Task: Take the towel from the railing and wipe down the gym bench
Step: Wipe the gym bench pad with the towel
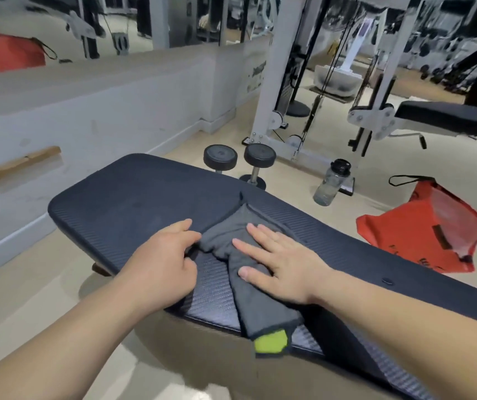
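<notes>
Your right hand point(277, 264) lies flat on the towel point(248, 255), fingers spread and the palm pressing down. That spread puts weight over a wide patch of cloth, so it probably serves as the wiping hand. Your left hand point(168, 261) sits just beside it, fingers curled around the towel's bunched left edge, seemingly gathering the slack so the cloth does not slide loose or fold under as you push.

The towel is off the railing and on the gym bench point(133, 203), draped across the pad's width about midway along it. Its far part is crumpled between your hands; its near part runs back toward you as a narrow strip and hangs over the near edge, where a yellow-green patch point(270, 340) shows at the corner. Because only the bunched part is under your palm, the hanging strip does no cleaning; you would likely do better to pull it up before a long stroke.

The dark ribbed pad stretches well beyond the towel on both sides, so by my judgement most of the surface is yet to be covered. Past the bench, on the floor, two dumbbells point(238, 161) stand near its far edge, with a water bottle point(331, 183) and a red bag point(422, 229) further right, all clear of your stroke.
</notes>
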A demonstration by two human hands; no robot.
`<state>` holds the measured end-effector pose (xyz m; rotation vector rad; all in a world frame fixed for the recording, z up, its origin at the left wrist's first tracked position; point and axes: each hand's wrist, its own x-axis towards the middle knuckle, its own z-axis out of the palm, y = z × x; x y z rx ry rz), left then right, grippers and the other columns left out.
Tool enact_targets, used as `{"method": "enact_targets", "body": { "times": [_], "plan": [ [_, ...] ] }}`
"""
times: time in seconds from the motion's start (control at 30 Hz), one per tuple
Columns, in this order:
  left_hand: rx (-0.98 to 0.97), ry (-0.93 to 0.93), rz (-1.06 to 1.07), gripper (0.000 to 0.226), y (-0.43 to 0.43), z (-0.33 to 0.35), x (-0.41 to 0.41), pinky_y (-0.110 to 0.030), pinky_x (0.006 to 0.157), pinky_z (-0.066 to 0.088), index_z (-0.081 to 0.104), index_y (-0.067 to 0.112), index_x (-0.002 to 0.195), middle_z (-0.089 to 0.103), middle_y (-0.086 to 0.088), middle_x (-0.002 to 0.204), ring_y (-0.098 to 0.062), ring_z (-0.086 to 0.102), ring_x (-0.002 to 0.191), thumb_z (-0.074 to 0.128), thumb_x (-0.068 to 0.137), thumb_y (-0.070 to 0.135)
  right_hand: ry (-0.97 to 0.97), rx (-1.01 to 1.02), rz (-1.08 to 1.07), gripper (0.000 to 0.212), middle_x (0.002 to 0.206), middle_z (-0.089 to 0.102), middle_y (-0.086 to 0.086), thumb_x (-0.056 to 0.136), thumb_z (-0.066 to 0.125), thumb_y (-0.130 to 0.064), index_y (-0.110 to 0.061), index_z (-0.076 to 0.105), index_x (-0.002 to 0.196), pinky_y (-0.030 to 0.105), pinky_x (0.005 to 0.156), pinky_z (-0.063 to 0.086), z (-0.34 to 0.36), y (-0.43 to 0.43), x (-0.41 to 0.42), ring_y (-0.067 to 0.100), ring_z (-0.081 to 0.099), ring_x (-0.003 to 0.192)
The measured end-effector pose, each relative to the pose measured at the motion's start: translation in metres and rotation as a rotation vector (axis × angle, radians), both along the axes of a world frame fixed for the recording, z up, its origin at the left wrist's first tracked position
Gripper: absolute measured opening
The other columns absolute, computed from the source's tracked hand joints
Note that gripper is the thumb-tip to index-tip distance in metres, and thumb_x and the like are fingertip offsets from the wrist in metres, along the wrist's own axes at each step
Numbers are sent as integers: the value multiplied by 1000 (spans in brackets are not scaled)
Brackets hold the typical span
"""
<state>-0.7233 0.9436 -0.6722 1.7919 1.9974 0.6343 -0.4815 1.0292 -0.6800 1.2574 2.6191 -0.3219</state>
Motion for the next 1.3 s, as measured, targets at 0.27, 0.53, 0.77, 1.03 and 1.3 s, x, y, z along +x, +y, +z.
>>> {"method": "enact_targets", "body": {
  "times": [0.27, 0.53, 0.77, 1.03, 1.3],
  "plan": [
    [-42, 44, -92, 51, -1, -1, 23, -25, 120, 26, 56, 24, 147, 34, 6, 168, -7, 26, 155, 54, 97, 16, -69, 38, -451, 76, 174, -15, 14, 101, 6, -69, -33, -8, 166, 47, 131, -4, -16, -4, -6, 29, -15, 161],
    [-15, 68, -147, 49, -6, 3, 44, -19, 109, 33, 65, 23, 138, 47, 9, 159, -8, 38, 148, 50, 94, 8, -158, -74, -74, 99, 172, -27, 3, 73, -10, -87, -45, -13, 162, 39, 130, -10, 11, -42, 44, 18, -25, 159],
    [-57, 80, -179, 43, -16, -2, 51, -26, 116, 36, 68, 24, 131, 38, 6, 166, -7, 29, 154, 49, 94, 12, -162, 57, -592, 78, 173, -17, 22, 102, 2, -66, -25, -15, 165, 48, 130, -1, -17, -11, 36, 35, -14, 161],
    [-66, 149, -243, 40, -12, 3, 65, -36, 108, 48, 70, 19, 128, 51, 1, 155, -18, 45, 144, 50, 94, 13, -44, 33, -341, 89, 167, -29, 23, 92, -6, -75, -25, -13, 165, 54, 126, -11, -15, -125, 6, 37, -25, 158],
    [1, 103, -140, 38, -19, 8, 56, -28, 112, 38, 70, 19, 126, 40, 2, 165, -9, 31, 153, 50, 96, 9, -113, -95, -509, 81, 171, -28, 10, 101, 28, -70, -39, -13, 164, 43, 130, -5, -4, -13, 57, 28, -18, 161]
  ]
}}
